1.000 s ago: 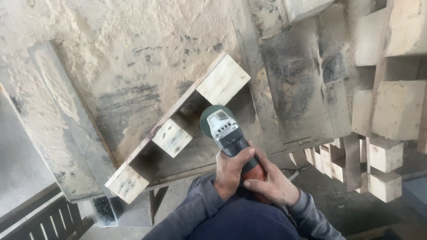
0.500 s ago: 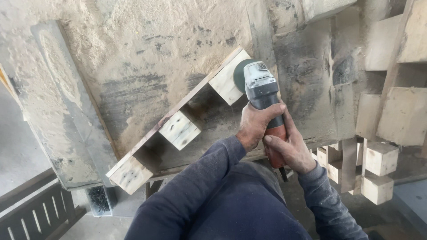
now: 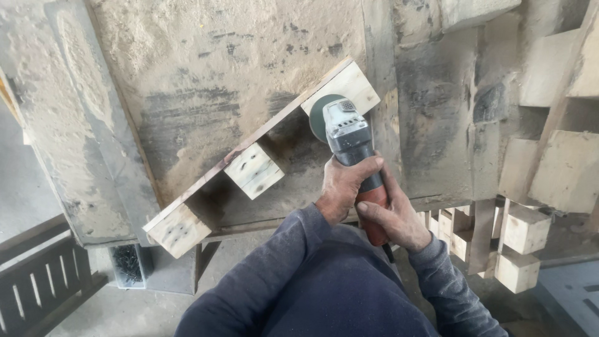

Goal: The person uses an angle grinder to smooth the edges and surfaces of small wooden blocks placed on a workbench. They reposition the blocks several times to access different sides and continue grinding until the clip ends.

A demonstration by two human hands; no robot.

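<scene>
An angle grinder (image 3: 346,134) with a grey head, green guard and red rear handle is held in both hands. My left hand (image 3: 345,185) grips its body from above. My right hand (image 3: 392,217) wraps the red handle behind it. The disc sits against the far block (image 3: 347,85) of a wooden pallet stringer (image 3: 249,145), which lies on edge with three blocks along a thin board. The middle block (image 3: 254,170) and near block (image 3: 179,229) are untouched by either hand.
The piece rests on a dusty, sawdust-covered workbench (image 3: 206,68). Stacked pallet pieces with wooden blocks (image 3: 524,231) stand at the right. A small box of dark nails (image 3: 128,265) sits under the bench edge, a dark slatted pallet (image 3: 43,284) at lower left.
The grinder went from the middle of the piece up to the far block, then drew back slightly to that block's near side. Both hands stayed on it.
</scene>
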